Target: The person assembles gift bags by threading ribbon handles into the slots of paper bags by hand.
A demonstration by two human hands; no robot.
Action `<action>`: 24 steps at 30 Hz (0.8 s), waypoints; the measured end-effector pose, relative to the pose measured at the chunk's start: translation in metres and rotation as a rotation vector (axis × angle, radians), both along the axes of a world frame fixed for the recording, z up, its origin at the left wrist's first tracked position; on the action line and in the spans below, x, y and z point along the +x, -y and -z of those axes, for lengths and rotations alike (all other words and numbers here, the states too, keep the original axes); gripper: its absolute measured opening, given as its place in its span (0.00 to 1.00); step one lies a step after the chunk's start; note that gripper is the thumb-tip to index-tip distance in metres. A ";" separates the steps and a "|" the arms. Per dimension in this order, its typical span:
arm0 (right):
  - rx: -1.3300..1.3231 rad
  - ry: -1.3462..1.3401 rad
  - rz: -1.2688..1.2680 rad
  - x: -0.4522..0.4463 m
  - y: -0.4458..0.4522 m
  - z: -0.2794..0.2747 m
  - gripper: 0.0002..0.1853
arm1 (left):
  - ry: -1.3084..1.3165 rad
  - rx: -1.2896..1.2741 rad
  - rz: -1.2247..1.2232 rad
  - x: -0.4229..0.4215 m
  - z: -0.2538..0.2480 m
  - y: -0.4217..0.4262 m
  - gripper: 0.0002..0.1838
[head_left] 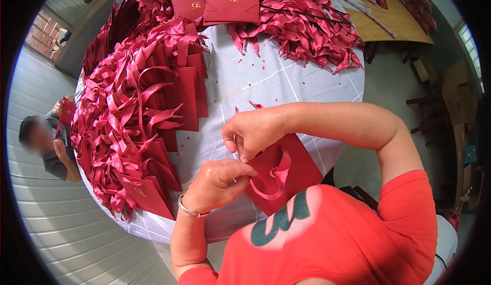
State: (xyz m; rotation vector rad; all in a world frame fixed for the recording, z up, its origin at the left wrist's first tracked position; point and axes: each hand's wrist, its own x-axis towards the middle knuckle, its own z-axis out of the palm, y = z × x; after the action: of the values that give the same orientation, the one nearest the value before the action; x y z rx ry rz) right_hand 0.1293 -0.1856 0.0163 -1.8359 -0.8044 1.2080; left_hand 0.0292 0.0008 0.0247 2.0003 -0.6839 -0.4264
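A red paper gift bag [302, 165] with a gold emblem lies at the table's near edge, against my shirt. Its pink-red ribbon handle [281, 177] loops over the front. My left hand [217, 182], with a bangle at the wrist, pinches the ribbon at the bag's left edge. Just above it, my right hand [255, 131] is closed with thumb and fingertips together at the same edge, on the ribbon as far as I can tell. Ribbon tips show beyond the right hand. The fingers partly hide the exact spot where they grip.
A dense row of ribboned red bags [128, 111] fills the table's left side. Flat red bags [232, 6] and a ribbon heap [312, 29] lie at the back. Small red dots are scattered on the white tablecloth [250, 78]. At far left another person [53, 147] holds a red bag.
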 end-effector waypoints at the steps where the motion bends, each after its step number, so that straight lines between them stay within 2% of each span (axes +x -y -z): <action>1: 0.001 -0.001 -0.001 -0.002 0.001 0.001 0.18 | -0.001 0.001 -0.001 0.000 0.000 0.000 0.12; 3: 0.077 0.125 0.039 -0.005 0.002 0.001 0.17 | -0.009 0.016 -0.015 0.000 -0.001 0.001 0.12; 7: 0.131 0.181 0.076 -0.010 0.005 0.001 0.13 | -0.031 0.040 -0.060 -0.003 0.001 0.002 0.11; 9: 0.171 0.431 0.209 -0.010 0.005 0.005 0.10 | -0.201 -0.082 -0.114 -0.004 0.000 0.003 0.09; 13: 0.274 0.426 0.297 -0.010 0.006 0.002 0.09 | -0.200 -0.096 -0.134 -0.006 -0.001 0.005 0.08; 15: 0.267 0.525 0.348 -0.011 0.003 0.006 0.08 | -0.246 -0.062 -0.144 -0.005 0.003 0.003 0.08; 18: 0.299 0.663 0.382 -0.007 -0.001 0.017 0.07 | -0.127 -0.142 -0.099 -0.004 0.004 0.005 0.09; 24: 0.376 0.870 0.530 0.015 -0.004 0.036 0.07 | -0.166 -0.102 -0.107 -0.004 -0.004 0.007 0.13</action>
State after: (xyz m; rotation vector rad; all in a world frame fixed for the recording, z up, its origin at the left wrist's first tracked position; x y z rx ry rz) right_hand 0.1443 -0.1818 -0.0200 -2.0386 -0.8279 -0.1164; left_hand 0.0247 -0.0062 0.0285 1.8720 -0.4836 -0.4775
